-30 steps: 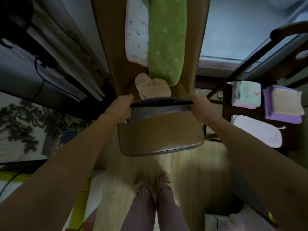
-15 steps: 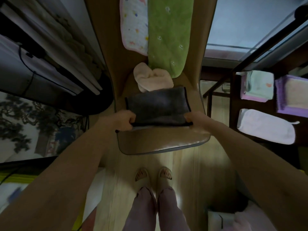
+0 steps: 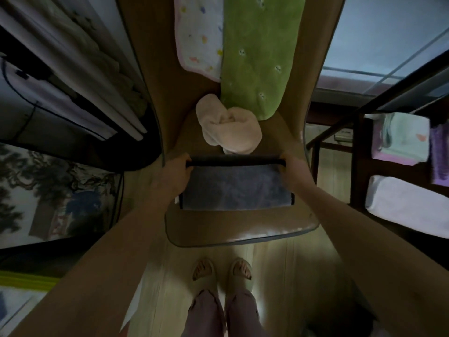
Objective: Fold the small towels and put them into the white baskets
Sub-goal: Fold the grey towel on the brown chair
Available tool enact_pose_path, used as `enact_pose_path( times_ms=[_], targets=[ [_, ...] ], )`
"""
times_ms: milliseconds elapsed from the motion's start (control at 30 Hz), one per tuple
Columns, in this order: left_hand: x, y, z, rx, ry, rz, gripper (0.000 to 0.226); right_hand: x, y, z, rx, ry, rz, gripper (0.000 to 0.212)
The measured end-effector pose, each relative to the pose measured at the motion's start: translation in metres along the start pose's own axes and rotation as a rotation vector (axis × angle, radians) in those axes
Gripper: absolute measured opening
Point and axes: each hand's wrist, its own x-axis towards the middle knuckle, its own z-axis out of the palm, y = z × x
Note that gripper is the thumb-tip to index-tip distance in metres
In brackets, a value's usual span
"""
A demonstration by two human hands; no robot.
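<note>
Both hands are on the grey towel (image 3: 237, 188) here, lying flat near the desk's (image 3: 243, 227) near edge. The left hand (image 3: 173, 176) pinches the far-left corner, the right hand (image 3: 295, 175) grips the far-right corner, and between them the dark far hem runs straight and taut. The right hand is blurred, so exactly how its fingers curl is hard to read. This looks like a fold in hand, far edge against near edge. To do it well, keep both corners level and the hem stretched, lay it square on the near edge so the sides line up, then press the crease flat before letting go. Just beyond the hem sits a crumpled pink towel (image 3: 229, 128), close enough to snag, so keep clear of it. Further up the desk lie a green towel (image 3: 258, 52) and a white spotted one (image 3: 200, 35). On the rack (image 3: 356, 152) off the right edge, folded towels (image 3: 401, 138) are stacked.
</note>
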Motion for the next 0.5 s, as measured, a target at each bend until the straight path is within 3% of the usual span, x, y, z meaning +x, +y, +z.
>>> enact_pose_path(
  times_ms=[100,333,500],
  targets=[
    [0.016,-0.002,0.012,0.011,0.079,0.027,0.020,0.012,0.006,0.011,0.057,0.101,0.004,0.012],
    [0.032,-0.001,0.031,0.129,0.259,0.035,0.026,0.012,0.006,0.016,0.071,0.148,0.041,0.026],
    [0.039,0.001,0.038,0.227,0.231,-0.002,0.029,0.019,0.009,0.018,0.147,0.169,0.082,0.023]
  ],
)
